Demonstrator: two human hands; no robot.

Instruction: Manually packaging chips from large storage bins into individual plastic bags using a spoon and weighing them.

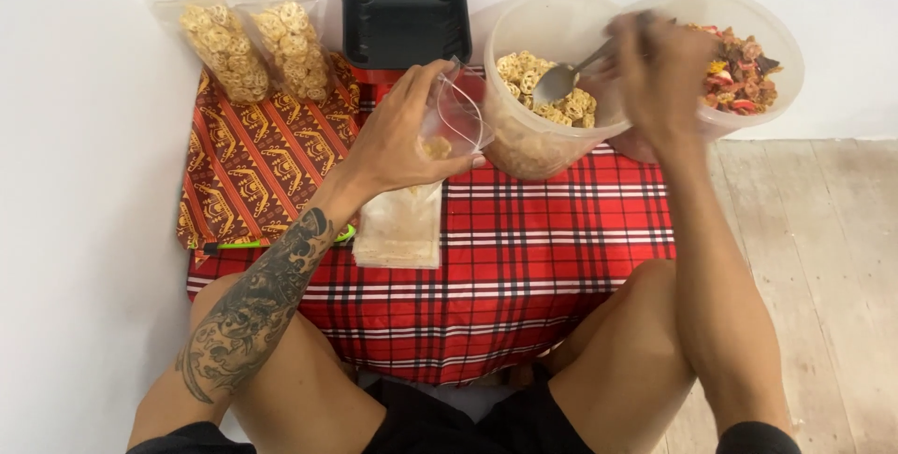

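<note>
On red plaid cloth [524,258], left hand [398,136] pinches clear bag [454,117]; right hand [659,71] grips spoon [566,78] beside 2 tubs.

Seated cross-legged, bare knees spread to either side. Left forearm [248,309], heavily tattooed, stretched forward from the lower left, wrist bent slightly inward. Left hand [398,131] raised, palm turned right, thumb low and fingers curled in a pinching hold. Right arm [720,304] extended straight up along the right side, bare of markings. Right hand [655,71] motion-blurred, knuckles up, fingers closed in a grip, well apart from the left. Black shorts visible at the bottom edge.
</note>
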